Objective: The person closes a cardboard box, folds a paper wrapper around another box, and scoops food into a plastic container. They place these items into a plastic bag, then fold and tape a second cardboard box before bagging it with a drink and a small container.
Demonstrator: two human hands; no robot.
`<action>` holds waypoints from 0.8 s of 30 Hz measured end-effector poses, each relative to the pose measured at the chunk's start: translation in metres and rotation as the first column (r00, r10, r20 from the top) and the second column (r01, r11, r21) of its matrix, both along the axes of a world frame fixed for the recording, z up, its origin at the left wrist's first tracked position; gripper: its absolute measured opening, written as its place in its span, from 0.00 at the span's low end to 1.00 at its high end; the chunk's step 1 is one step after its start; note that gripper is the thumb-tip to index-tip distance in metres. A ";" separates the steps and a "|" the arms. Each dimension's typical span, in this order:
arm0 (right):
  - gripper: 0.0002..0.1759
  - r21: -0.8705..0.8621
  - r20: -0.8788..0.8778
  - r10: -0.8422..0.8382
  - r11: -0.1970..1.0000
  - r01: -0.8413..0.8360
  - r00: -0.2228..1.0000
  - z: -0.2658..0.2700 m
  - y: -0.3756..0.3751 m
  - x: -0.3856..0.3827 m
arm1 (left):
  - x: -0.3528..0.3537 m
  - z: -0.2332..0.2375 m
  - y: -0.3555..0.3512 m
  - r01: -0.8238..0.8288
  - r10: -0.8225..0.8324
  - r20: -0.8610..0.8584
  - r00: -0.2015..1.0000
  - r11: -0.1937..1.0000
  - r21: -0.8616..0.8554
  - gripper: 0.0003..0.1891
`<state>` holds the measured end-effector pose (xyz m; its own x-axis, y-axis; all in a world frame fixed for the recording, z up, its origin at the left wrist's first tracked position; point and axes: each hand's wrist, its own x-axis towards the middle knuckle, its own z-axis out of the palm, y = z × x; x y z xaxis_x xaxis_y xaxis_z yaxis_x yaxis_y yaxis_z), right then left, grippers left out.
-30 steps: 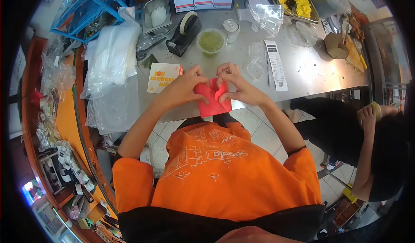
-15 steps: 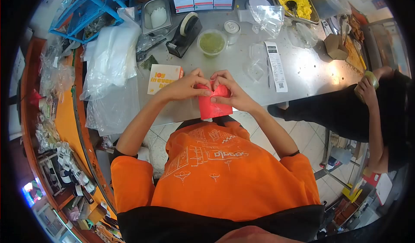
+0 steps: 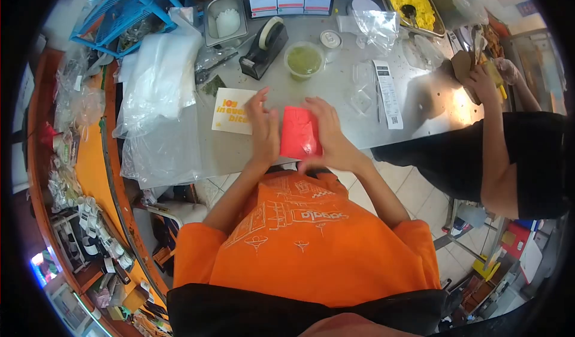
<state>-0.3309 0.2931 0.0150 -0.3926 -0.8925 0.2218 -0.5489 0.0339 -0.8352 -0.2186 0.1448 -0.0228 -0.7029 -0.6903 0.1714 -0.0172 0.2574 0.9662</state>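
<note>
Now showing one red packet [image 3: 299,132], glossy, creased and upright-rectangular in outline, lying at the near edge of the worktop [image 3: 413,118]! Spreading the fingers of the left hand [image 3: 263,133] just beside it; curving the parted fingers of the right hand [image 3: 332,139] along its right side. Farther in, counting one printed card [image 3: 232,124], one tape dispenser [image 3: 261,55], one green-filled tub [image 3: 304,60], one can [image 3: 330,42].

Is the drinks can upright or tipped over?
Upright: the can stands on the metal table, with its round silver top facing up toward the camera.

Smooth, shiny metal table [image 3: 236,154]
</note>
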 end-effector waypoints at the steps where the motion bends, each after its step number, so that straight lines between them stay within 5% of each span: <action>1: 0.52 0.118 -0.175 0.064 0.992 -0.044 0.983 0.010 0.007 0.004 | 0.014 0.006 -0.014 -0.038 0.070 0.096 0.993 0.954 -0.299 0.27; 2: 0.59 0.240 -0.332 0.138 0.969 -0.058 0.933 0.015 0.010 0.008 | 0.028 0.009 -0.029 -0.035 0.161 0.171 0.972 0.820 -0.571 0.31; 3: 0.59 0.237 -0.331 0.128 0.970 -0.048 0.935 0.005 0.009 0.016 | 0.042 0.009 -0.044 -0.026 0.152 0.171 0.973 0.818 -0.574 0.31; 5: 0.63 0.140 -0.171 -0.157 0.973 0.182 0.973 -0.020 0.000 0.034 | 0.066 0.004 -0.066 0.363 0.145 0.659 0.738 0.738 -0.569 0.37; 8: 0.64 0.139 -0.207 -0.386 0.898 0.418 0.899 -0.012 -0.030 0.076 | 0.098 -0.001 -0.071 0.396 0.340 0.674 0.655 0.606 -0.690 0.45; 10: 0.60 0.091 -0.226 -0.390 0.904 0.418 0.893 0.002 -0.042 0.082 | 0.101 0.023 -0.051 0.353 0.269 0.645 0.716 0.657 -0.666 0.49; 12: 0.54 0.185 0.132 -0.365 0.922 0.339 0.921 0.012 -0.048 0.069 | 0.095 0.024 -0.040 0.318 0.201 0.609 0.768 0.705 -0.634 0.54; 13: 0.47 -0.010 0.052 -0.365 0.931 0.366 0.930 -0.004 -0.062 0.049 | 0.093 0.005 -0.037 0.205 0.128 0.478 0.869 0.786 -0.583 0.55; 15: 0.40 0.084 0.560 -0.226 0.973 0.217 0.797 -0.026 -0.101 0.007 | 0.093 -0.021 -0.036 0.098 0.080 0.319 0.944 0.858 -0.503 0.57; 18: 0.35 0.109 0.439 -0.262 0.965 0.239 0.860 -0.080 -0.162 -0.018 | 0.089 -0.039 -0.039 -0.024 0.057 0.073 0.996 0.918 -0.396 0.52; 20: 0.36 0.042 -0.125 -0.504 0.858 0.512 0.854 -0.079 -0.185 -0.017 | 0.090 -0.044 -0.037 -0.071 0.047 -0.088 0.995 0.955 -0.290 0.51; 24: 0.37 -0.047 -0.104 -0.579 0.815 0.578 0.808 -0.081 -0.177 -0.029 | 0.092 -0.031 -0.047 -0.014 0.001 -0.036 0.999 0.931 -0.364 0.51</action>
